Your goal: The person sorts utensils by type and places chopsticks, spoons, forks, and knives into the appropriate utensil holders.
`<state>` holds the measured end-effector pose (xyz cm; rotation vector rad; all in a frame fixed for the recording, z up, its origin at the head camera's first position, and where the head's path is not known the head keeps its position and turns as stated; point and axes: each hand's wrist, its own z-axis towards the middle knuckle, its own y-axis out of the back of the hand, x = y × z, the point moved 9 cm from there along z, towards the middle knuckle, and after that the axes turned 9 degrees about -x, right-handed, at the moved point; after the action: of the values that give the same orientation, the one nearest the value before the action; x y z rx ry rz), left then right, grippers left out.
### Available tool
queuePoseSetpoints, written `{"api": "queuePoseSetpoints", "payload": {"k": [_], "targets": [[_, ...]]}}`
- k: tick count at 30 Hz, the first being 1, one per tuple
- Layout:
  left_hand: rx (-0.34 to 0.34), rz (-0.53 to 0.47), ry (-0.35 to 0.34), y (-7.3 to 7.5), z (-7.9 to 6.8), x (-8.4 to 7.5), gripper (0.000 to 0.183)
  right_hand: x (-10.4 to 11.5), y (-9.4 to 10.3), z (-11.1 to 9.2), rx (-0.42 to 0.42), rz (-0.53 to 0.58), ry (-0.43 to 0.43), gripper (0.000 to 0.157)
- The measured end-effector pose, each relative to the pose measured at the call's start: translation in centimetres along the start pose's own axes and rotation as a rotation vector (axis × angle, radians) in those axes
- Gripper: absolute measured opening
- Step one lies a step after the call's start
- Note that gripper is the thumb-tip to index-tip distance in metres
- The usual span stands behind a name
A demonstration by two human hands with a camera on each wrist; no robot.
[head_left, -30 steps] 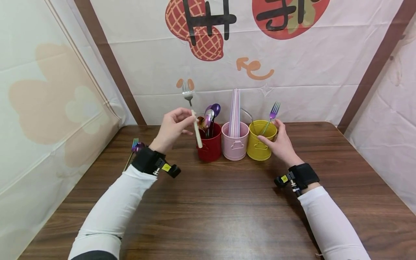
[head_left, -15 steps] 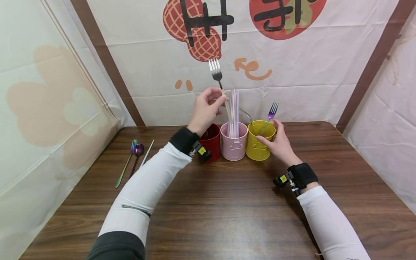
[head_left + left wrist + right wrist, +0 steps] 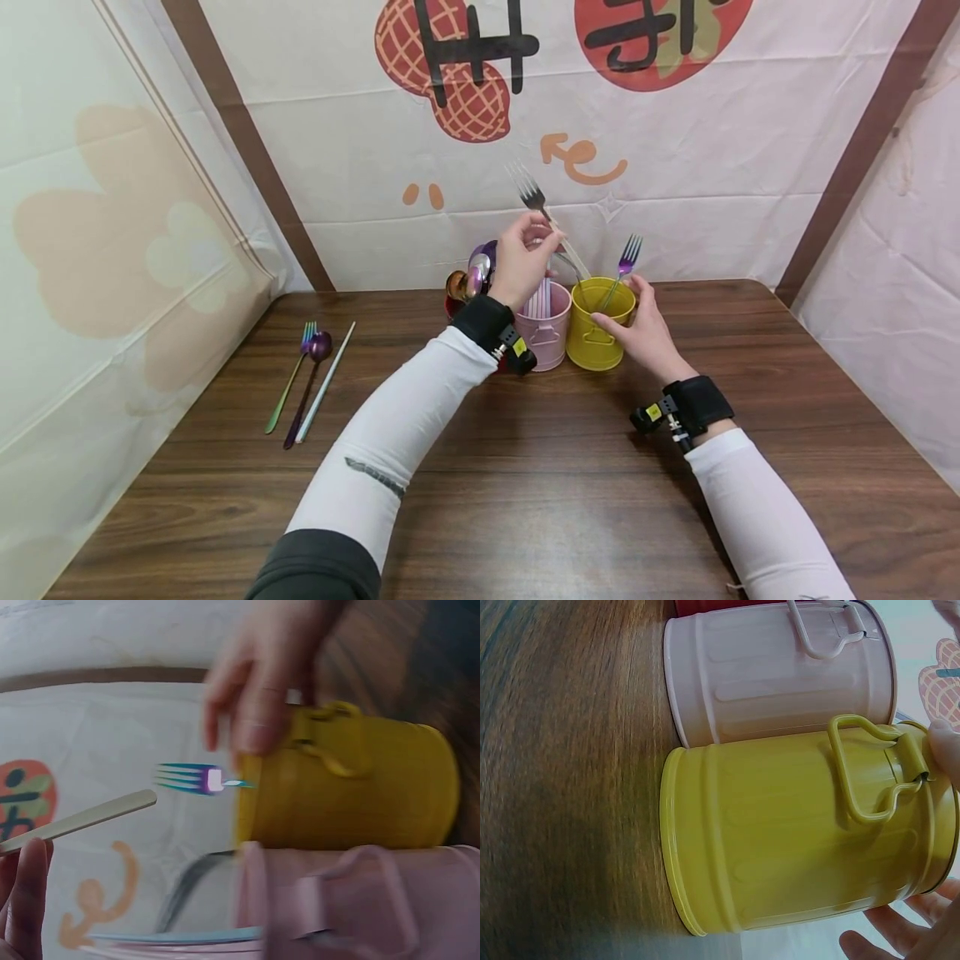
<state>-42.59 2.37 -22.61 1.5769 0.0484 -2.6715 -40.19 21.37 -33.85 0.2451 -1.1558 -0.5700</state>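
Observation:
My left hand (image 3: 522,260) pinches a fork (image 3: 532,196) by its cream handle, tines up, above the pink bucket. The handle's lower end points toward the mouth of the yellow bucket (image 3: 596,346); in the left wrist view the cream handle (image 3: 82,817) shows apart from that rim. My right hand (image 3: 647,329) holds the yellow bucket at its rim, thumb at the front and fingers round the far side. A purple-and-green fork (image 3: 628,255) stands tines up inside it, along with a curved silver stem (image 3: 576,266).
The pink bucket (image 3: 551,337) of striped straws stands beside the yellow one. Behind my left wrist, a red bucket holds several spoons (image 3: 478,271). On the table's left lie a rainbow fork (image 3: 288,387), a purple spoon (image 3: 306,387) and a pale blue stick (image 3: 327,379).
My left hand has carried the fork rightward from beside the red bucket to over the pink one, its handle swinging toward the yellow bucket. My right hand has kept its place on the rim.

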Motion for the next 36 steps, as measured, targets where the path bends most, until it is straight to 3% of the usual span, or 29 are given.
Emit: {"api": "queuePoseSetpoints", "payload": {"k": [8, 18, 23, 28, 36], "targets": [[0.068, 0.290, -0.032, -1.9, -1.4, 2.7, 0.009, 0.0, 0.0, 0.0, 0.005, -0.003, -0.003, 0.090], [0.240, 0.654, -0.042, -3.7, -2.1, 3.8, 0.019, -0.2, 0.0, 0.1, 0.003, -0.003, -0.007, 0.090], [0.321, 0.859, -0.087, -4.5, -2.3, 4.4, 0.022, -0.2, 0.0, 0.0, 0.005, -0.003, -0.007, 0.091], [0.386, 0.978, -0.120, -5.1, -2.6, 4.9, 0.018, -0.2, 0.0, 0.0, 0.008, -0.006, -0.002, 0.091], [0.397, 1.069, -0.111, -5.1, -2.6, 5.2, 0.019, -0.2, -0.1, 0.0, 0.007, -0.009, 0.000, 0.091]]}}
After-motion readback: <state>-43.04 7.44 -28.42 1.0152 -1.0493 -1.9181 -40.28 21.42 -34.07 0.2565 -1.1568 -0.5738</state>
